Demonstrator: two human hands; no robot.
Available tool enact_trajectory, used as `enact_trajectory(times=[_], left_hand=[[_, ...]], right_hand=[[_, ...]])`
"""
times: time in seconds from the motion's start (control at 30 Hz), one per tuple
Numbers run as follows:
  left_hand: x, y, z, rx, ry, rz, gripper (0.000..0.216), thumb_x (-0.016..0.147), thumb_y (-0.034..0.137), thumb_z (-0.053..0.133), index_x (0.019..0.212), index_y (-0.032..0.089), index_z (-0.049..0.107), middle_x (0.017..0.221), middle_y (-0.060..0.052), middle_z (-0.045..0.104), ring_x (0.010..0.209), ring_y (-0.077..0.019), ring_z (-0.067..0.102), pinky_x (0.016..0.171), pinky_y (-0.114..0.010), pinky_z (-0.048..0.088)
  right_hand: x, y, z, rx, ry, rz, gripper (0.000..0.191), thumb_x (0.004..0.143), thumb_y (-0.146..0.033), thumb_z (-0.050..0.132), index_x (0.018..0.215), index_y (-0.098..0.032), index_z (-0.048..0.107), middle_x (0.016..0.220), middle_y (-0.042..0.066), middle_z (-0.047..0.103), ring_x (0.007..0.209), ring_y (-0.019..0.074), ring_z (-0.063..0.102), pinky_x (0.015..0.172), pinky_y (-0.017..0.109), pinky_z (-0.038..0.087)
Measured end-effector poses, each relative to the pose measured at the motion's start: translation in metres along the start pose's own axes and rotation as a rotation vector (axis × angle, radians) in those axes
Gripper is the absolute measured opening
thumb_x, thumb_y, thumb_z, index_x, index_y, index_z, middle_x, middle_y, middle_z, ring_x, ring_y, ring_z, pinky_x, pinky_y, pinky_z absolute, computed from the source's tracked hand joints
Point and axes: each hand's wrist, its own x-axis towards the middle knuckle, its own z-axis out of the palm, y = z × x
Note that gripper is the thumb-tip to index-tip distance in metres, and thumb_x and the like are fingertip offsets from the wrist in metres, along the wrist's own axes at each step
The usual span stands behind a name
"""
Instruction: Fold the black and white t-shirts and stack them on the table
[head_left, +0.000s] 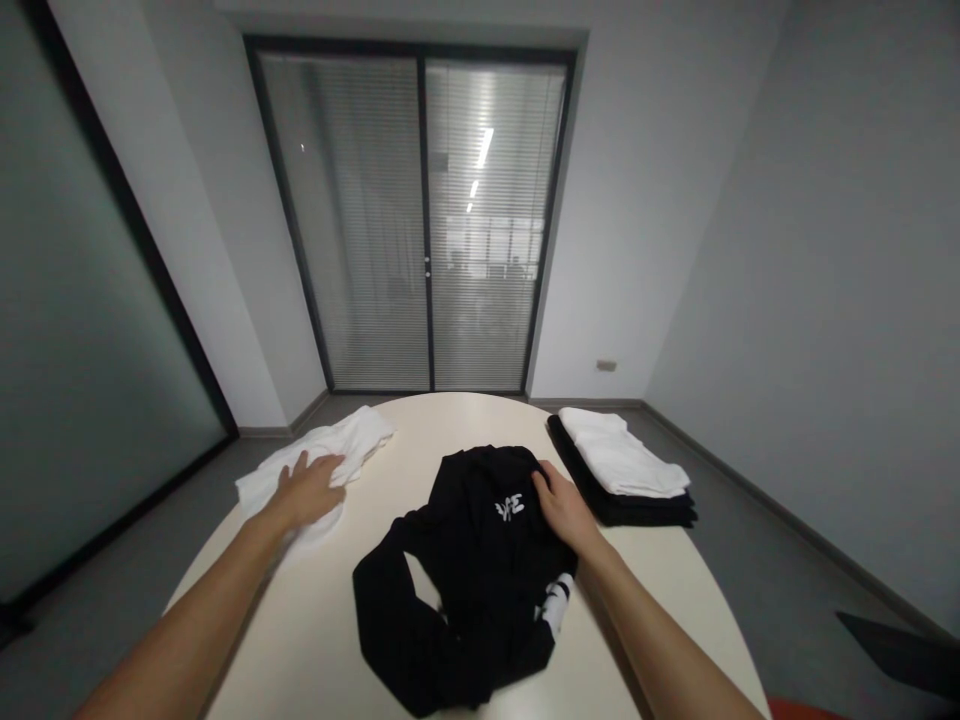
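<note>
A black long-sleeved top (pixel 487 560) with white lettering lies loosely spread in the middle of the table, one sleeve bent out to the left. White print shows on its other sleeve, at the lower right. My right hand (pixel 562 508) pinches the top's right edge, thumb uppermost and fingers partly hidden by the cloth. Over at the left, my left hand (pixel 307 490) rests with spread fingers on a crumpled white garment (pixel 330 440). What kind of garment the white one is, I cannot tell.
A stack of folded black garments (pixel 600 500) with a folded white garment (pixel 626 452) on top sits at the table's right edge. The pale round-edged table (pixel 442 415) stands before glass doors (pixel 427 220) with blinds. Something orange (pixel 799 710) shows at the bottom right.
</note>
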Motion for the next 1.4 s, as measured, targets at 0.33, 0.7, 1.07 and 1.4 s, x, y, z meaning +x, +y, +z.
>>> enact_trajectory(times=[0.33,0.7,1.07,1.4], left_hand=[[-0.064,0.127,0.010,-0.346,-0.031,0.514,0.053,0.091,0.028,0.054,0.143,0.028,0.048,0.128,-0.006,0.065,0.117,-0.0228,0.060,0.100,-0.032,0.045],[-0.065,0.096,-0.009,-0.068,0.293,-0.018,0.031,0.090,0.018,0.041,0.111,0.017,0.063,0.112,-0.012,0.063,0.098,-0.0269,0.064,0.086,-0.036,0.049],[-0.075,0.122,0.029,-0.138,0.119,0.333,0.056,0.095,0.054,0.048,0.144,0.026,0.052,0.145,-0.009,0.054,0.133,-0.0319,0.048,0.112,-0.046,0.034],[-0.071,0.123,0.023,-0.072,0.142,0.266,0.041,0.096,0.044,0.047,0.121,0.017,0.067,0.132,-0.013,0.062,0.123,-0.0327,0.054,0.107,-0.046,0.035]], right_hand=[[-0.002,-0.017,-0.019,0.091,0.402,0.006,0.052,0.097,-0.030,0.031,0.147,-0.018,0.041,0.140,0.012,0.057,0.127,0.0244,0.055,0.108,0.038,0.041],[-0.001,-0.010,-0.007,-0.406,0.244,0.028,0.063,0.089,-0.041,0.054,0.146,-0.014,0.045,0.154,0.018,0.038,0.138,0.0355,0.038,0.111,0.050,0.035],[-0.010,-0.009,0.010,-0.578,-0.098,0.000,0.054,0.096,-0.055,0.044,0.132,-0.020,0.064,0.140,0.015,0.058,0.131,0.0359,0.047,0.107,0.051,0.033],[-0.003,-0.004,0.024,-0.609,0.031,-0.211,0.056,0.093,-0.025,0.048,0.149,-0.022,0.042,0.155,0.011,0.042,0.145,0.0289,0.031,0.114,0.048,0.028]])
